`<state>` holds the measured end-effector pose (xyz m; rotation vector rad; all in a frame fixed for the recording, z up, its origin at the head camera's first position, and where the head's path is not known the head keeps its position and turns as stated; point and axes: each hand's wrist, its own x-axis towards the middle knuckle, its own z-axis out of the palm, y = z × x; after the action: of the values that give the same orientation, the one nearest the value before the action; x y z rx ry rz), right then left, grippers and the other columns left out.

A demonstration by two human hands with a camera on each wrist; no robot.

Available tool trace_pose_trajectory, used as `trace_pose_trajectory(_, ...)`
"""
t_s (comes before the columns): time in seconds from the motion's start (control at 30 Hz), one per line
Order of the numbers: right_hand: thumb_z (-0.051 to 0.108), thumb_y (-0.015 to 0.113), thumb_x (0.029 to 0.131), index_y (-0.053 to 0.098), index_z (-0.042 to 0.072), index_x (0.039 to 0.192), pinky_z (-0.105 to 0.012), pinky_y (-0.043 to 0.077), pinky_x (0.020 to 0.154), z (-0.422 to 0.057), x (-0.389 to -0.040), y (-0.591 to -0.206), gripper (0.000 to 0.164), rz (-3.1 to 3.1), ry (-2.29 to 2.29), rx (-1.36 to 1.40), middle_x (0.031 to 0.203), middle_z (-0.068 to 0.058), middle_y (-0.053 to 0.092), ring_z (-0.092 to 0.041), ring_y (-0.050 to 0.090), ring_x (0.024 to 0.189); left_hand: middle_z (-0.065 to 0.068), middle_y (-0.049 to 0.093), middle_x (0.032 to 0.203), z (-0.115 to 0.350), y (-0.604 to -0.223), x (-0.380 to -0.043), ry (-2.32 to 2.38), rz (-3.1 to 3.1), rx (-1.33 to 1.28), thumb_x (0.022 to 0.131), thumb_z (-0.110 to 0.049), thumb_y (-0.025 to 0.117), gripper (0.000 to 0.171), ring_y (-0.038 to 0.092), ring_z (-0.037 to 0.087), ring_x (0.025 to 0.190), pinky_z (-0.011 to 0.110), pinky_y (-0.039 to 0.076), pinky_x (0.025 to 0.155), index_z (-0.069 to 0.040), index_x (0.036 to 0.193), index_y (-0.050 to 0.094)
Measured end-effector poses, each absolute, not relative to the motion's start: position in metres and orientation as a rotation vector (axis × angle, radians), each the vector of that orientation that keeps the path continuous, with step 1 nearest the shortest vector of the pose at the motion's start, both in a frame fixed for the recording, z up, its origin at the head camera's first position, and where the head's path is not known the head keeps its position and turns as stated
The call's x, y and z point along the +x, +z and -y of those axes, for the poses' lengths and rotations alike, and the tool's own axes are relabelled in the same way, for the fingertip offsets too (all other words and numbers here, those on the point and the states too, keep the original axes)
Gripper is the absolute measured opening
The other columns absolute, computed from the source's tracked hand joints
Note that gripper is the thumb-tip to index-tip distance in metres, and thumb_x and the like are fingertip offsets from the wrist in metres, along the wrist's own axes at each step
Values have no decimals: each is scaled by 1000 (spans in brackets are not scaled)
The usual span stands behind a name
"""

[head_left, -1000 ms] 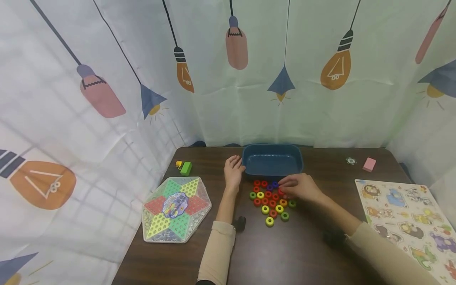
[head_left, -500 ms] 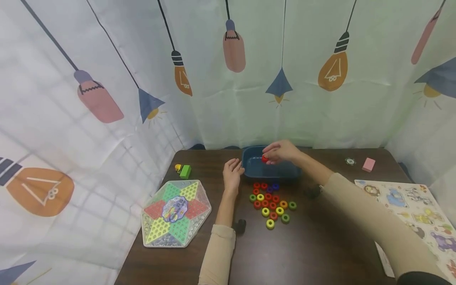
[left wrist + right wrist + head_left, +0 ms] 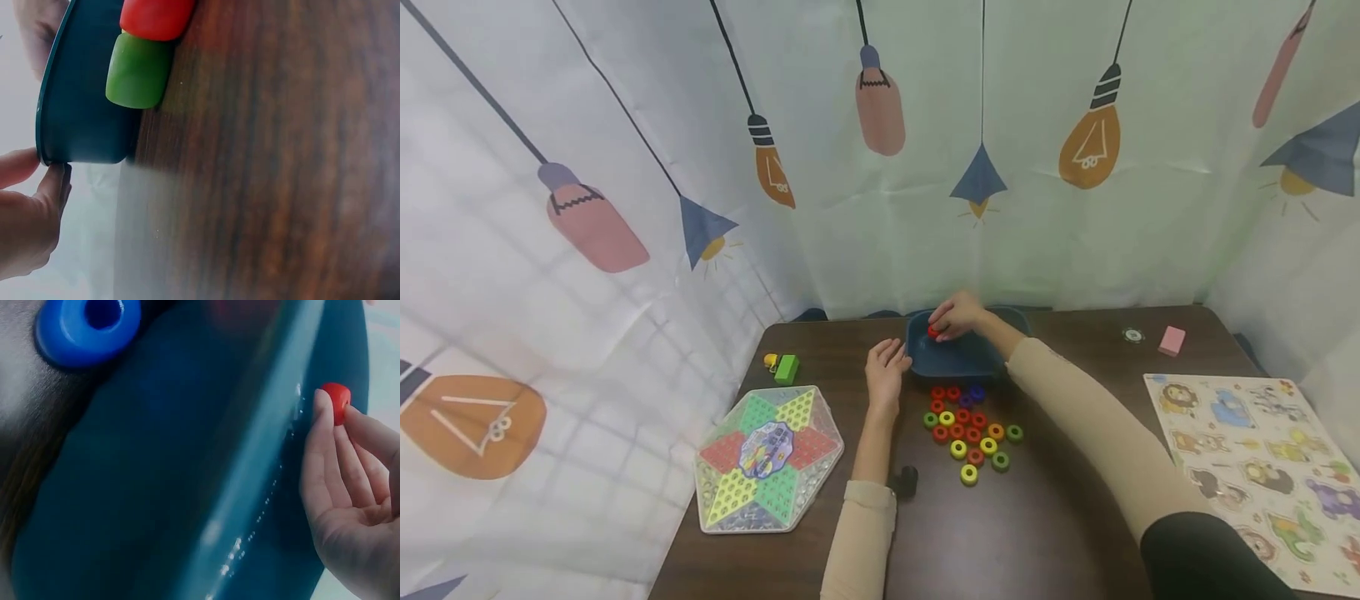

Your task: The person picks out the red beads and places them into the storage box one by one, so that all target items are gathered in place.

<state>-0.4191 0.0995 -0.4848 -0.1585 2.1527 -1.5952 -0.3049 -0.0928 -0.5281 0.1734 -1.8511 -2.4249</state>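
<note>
Since the earlier frames, the right hand (image 3: 957, 317) has travelled from the loose rings (image 3: 957, 431) on the near side to the left part of the dark blue tray (image 3: 955, 360), bringing a red ring (image 3: 338, 400) along; the left hand (image 3: 884, 375) keeps its place.

The right hand pinches the red ring between thumb and fingertips, a hold that suits so small a piece and leaves the palm off it. The ring is over the tray; whether it touches the floor I cannot tell. The left hand grips nothing: its fingers are loosely extended, tips against the tray's left end, probably to steady it.

The loose rings lie on the table (image 3: 1000, 542) just beside the tray's near side, which likely keeps the reach short. The star-patterned game board (image 3: 775, 458) at left and the animal puzzle (image 3: 1255, 475) at right sit well apart, seemingly out of both arms' way.
</note>
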Motion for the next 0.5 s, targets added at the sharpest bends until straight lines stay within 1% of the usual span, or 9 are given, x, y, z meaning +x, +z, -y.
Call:
trace_pose_trajectory(0.07, -7, 67, 86, 68, -10, 111, -52, 53, 88, -95, -415, -488, 25, -2152, -1594, -154, 96, -25, 71, -36, 72, 83, 24, 43, 146, 94, -525, -301, -2452, 1841, 168, 89, 13, 59, 58, 48, 30, 132, 38, 44, 106, 3, 141, 34)
trace_pose_trajectory(0.17, -6, 69, 85, 69, -8, 109, -50, 55, 86, -90, -416, -497, 24, -2152, -1580, -162, 98, -26, 71, -37, 72, 85, 27, 40, 147, 95, -518, -295, -2477, 1831, 148, 89, 14, 59, 60, 46, 33, 134, 39, 44, 106, 5, 142, 33)
trace_pose_trajectory(0.27, -6, 70, 85, 68, -9, 111, -47, 57, 83, -86, -417, -504, 26, -2164, -1539, -161, 99, -27, 70, -36, 72, 84, 29, 39, 147, 95, -512, -292, -2470, 1841, 122, 89, 14, 58, 61, 44, 36, 134, 38, 44, 105, 8, 143, 31)
trace_pose_trajectory(0.37, -6, 70, 84, 68, -8, 112, -46, 58, 82, -84, -419, -509, 28, -2170, -1511, -146, 99, -26, 70, -35, 72, 83, 30, 39, 147, 95, -510, -292, -2465, 1845, 112, 89, 15, 58, 60, 44, 37, 135, 38, 44, 105, 8, 142, 31)
trace_pose_trajectory(0.5, -1, 72, 85, 67, -5, 116, -45, 59, 80, -89, -418, -510, 31, -2210, -1486, -159, 97, -22, 71, -36, 72, 84, 26, 44, 145, 91, -523, -300, -2421, 1844, 137, 89, 14, 59, 56, 49, 32, 131, 36, 46, 104, 2, 139, 38)
